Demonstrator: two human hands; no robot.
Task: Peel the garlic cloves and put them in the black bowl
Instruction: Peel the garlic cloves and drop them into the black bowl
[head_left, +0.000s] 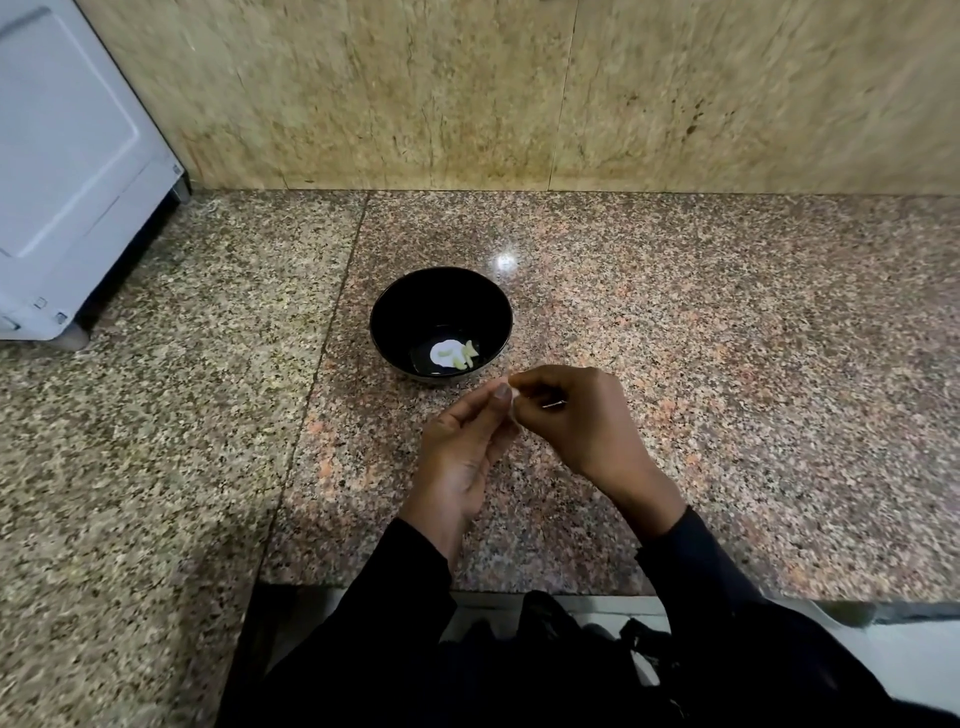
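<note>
Granite counter (675, 338) is seen from its near edge, with open room at both sides. A clove (513, 399) (mostly hidden) is pinched between left hand (464, 451) and right hand (576, 415). Just beyond, peeled cloves (466, 356) lie in the bowl (395, 312); an appliance (67, 171) stands far left by the wall.

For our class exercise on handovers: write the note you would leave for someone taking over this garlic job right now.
Left hand: raised over the counter, fingertips pinching a small white garlic clove.
Right hand: pinching the same clove from the other side, apparently picking at its skin.
Round glossy black bowl: on the speckled granite counter, just beyond the hands, holding a few pale peeled cloves.
Done: those cloves are peeled and in the bowl.
Left: finish peeling this clove and drop it in. No other unpeeled cloves show.
</note>
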